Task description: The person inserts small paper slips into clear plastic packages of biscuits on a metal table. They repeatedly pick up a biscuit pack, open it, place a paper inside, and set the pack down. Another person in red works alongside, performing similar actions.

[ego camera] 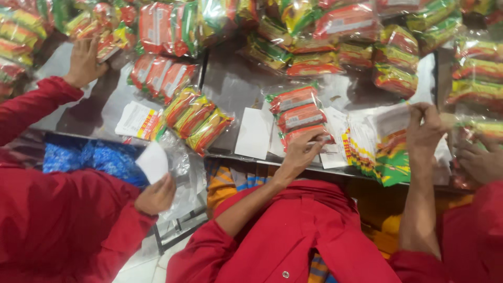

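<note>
My left hand [301, 152] rests flat on the near end of a clear bag of red and orange snack packets [296, 107] lying on the steel table [236, 84]. My right hand [425, 131] pinches the top of a fanned stack of printed leaflets [385, 152] in green, yellow and red, held at the table's front edge. White paper slips [254, 133] lie beside the bag, between my hands.
A co-worker in red at left has one hand [84, 60] on packets at the far left and holds a white card [153, 161] in the other. Another person's hand [482, 162] is at right. Heaps of bagged packets [314, 36] crowd the table's far side. A yellow-green bag [196, 120] lies mid-left.
</note>
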The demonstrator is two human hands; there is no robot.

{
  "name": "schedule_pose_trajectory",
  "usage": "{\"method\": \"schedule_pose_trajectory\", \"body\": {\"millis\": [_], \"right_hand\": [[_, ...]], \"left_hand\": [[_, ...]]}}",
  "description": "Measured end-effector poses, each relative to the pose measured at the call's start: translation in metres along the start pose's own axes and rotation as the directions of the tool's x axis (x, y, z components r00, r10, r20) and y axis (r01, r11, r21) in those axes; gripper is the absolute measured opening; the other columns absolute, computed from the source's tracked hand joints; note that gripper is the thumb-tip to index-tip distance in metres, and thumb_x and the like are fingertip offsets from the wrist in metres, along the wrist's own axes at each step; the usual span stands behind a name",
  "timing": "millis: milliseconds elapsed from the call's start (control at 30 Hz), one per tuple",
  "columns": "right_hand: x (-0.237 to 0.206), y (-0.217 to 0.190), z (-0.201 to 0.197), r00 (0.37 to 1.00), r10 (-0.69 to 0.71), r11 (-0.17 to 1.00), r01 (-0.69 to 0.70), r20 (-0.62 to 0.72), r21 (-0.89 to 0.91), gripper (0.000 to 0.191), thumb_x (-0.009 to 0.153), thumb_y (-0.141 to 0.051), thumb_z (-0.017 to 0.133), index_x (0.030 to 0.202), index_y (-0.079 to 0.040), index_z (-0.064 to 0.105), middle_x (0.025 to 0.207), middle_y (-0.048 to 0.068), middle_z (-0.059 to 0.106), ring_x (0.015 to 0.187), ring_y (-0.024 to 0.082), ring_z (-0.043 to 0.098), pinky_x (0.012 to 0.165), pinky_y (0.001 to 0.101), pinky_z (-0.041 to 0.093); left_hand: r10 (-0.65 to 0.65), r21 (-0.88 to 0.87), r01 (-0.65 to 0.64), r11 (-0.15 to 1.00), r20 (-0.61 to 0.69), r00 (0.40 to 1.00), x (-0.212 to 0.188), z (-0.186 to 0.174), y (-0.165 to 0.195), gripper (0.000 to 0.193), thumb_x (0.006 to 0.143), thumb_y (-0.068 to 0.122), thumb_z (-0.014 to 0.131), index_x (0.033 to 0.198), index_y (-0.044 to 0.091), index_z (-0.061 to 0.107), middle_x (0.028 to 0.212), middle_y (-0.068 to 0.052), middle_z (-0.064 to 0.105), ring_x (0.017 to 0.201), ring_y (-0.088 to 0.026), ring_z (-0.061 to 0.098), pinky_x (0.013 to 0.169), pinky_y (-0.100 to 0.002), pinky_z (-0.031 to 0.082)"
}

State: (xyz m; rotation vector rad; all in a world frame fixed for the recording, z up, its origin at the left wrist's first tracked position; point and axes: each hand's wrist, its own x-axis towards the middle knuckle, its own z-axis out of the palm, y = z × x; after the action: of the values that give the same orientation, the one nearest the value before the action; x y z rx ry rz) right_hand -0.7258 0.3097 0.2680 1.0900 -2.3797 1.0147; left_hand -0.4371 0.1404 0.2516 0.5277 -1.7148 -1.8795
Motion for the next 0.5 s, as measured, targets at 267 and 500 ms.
{"method": "schedule_pose_trajectory", "body": {"millis": [267, 500], "right_hand": [[0.017, -0.116, -0.020, 0.877, -0.118, 0.961, -0.016, 0.465, 0.275, 0.010, 0.105, -0.005, 0.069, 0.114, -0.001, 0.072, 0.091, 0.012, 0.073, 0.080, 0.019, 0.068, 0.075, 0.0327, 0.052], [0.018, -0.177, 0.004, 0.893, -0.414, 0.900, 0.373, 0.174, 0.227, 0.032, 0.085, 0.004, 0.072, 0.116, 0.011, 0.067, 0.106, 0.026, 0.071, 0.090, 0.039, 0.066, 0.076, 0.0436, 0.053]], "left_hand": [[-0.010, 0.160, -0.008, 0.987, 0.116, 0.993, 0.012, 0.008, -0.026, 0.025, 0.098, 0.017, 0.071, 0.113, -0.002, 0.072, 0.088, -0.006, 0.074, 0.075, -0.012, 0.068, 0.068, -0.027, 0.057], [-0.086, -0.229, 0.071, 0.971, -0.057, 0.995, -0.006, 0.012, -0.036, 0.018, 0.103, 0.015, 0.064, 0.110, 0.000, 0.070, 0.090, -0.002, 0.072, 0.078, -0.006, 0.068, 0.062, -0.022, 0.056]]}}
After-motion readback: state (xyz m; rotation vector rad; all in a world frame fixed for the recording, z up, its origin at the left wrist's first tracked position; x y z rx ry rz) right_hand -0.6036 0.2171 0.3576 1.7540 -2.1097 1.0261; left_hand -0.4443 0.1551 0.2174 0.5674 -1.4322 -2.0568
